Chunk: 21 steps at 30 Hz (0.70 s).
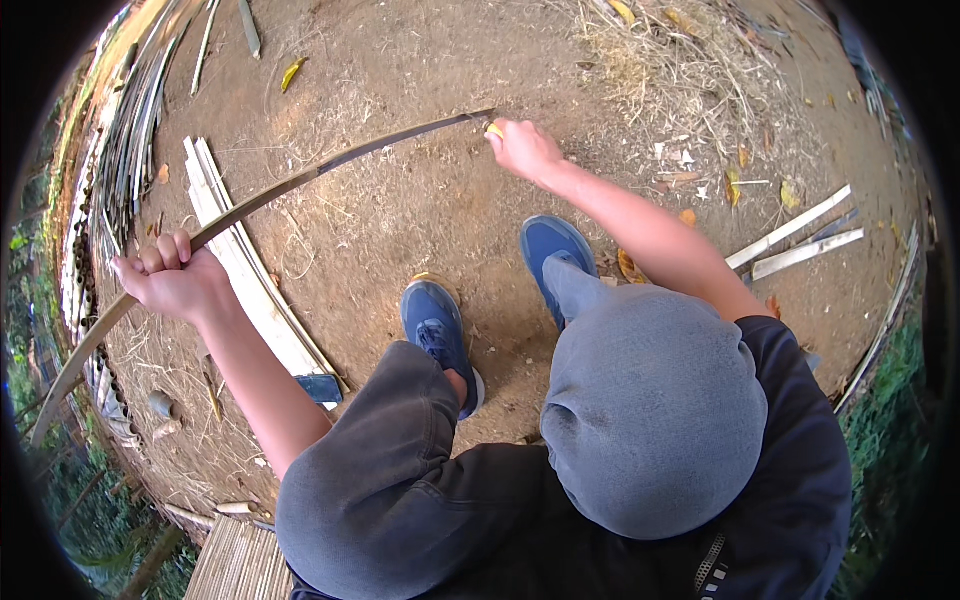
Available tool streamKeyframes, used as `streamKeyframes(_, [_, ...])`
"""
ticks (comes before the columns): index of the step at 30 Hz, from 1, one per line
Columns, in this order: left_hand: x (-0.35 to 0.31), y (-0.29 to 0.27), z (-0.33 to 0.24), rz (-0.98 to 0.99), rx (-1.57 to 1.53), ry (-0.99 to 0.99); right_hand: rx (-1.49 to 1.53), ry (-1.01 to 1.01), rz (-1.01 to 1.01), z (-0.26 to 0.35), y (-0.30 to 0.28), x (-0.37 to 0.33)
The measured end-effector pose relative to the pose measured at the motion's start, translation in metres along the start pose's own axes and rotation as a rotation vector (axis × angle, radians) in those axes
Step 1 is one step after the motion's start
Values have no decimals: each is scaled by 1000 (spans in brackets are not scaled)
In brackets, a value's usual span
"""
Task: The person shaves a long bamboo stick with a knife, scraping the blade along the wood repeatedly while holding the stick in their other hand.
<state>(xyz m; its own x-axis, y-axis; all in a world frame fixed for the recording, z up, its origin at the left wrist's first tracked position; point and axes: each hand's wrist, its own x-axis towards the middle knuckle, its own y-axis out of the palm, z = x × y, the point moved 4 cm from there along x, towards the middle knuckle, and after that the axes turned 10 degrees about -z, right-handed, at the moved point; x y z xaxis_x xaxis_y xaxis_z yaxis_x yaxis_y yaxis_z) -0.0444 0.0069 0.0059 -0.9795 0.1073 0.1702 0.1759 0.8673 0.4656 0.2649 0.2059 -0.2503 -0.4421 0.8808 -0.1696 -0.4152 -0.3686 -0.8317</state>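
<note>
Two-handed hold on a long thin strip [265, 197], seen from above; person's knees bent, ground bare dirt. Strip runs from lower L rim, thru L hand, up & across in a shallow arc to a narrow tip just beside R hand; some of the bend may be lens distortion.

L hand [175, 275]: grip clamped on strip, fingers curled over it, w/ length left on both sides; prob. placed here to carry the wt. & steady the piece. R hand [525, 150]: grip closed on a small yellow thing [494, 130], mostly hidden, type unclear; can't tell if the strip's tip is also pinched. Arms spread wide, presumably b/c of strip length; held off the ground, clear of the knees.

Below strip, L side: pale slats [248, 275] laid side by side, apparently to keep them together & w/in reach. Dark phone [320, 388] at their near end, maybe set there to stay off the dirt. Upper L: bundle of narrow strips [140, 120], lying roughly parallel, likely for tidy storage. Upper R: loose straw-like scraps [690, 65]. Far R: pale offcuts [808, 252], well apart from both hands. Blue shoes [432, 315] planted apart, prob. for a stable base.
</note>
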Motion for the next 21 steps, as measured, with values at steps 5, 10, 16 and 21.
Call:
streamKeyframes(5, [0,10,2,43,-20,-12,-133,64,27,-53,8,25])
streamKeyframes(10, [-3,7,0,-19,-5,-4,-28,230,88,-42,7,12])
streamKeyframes(16, [-3,2,-3,30,-13,-2,108,49,11,13,-16,-12])
streamKeyframes(21, [-13,16,-12,147,-48,-6,266,-83,30,57,-38,-40])
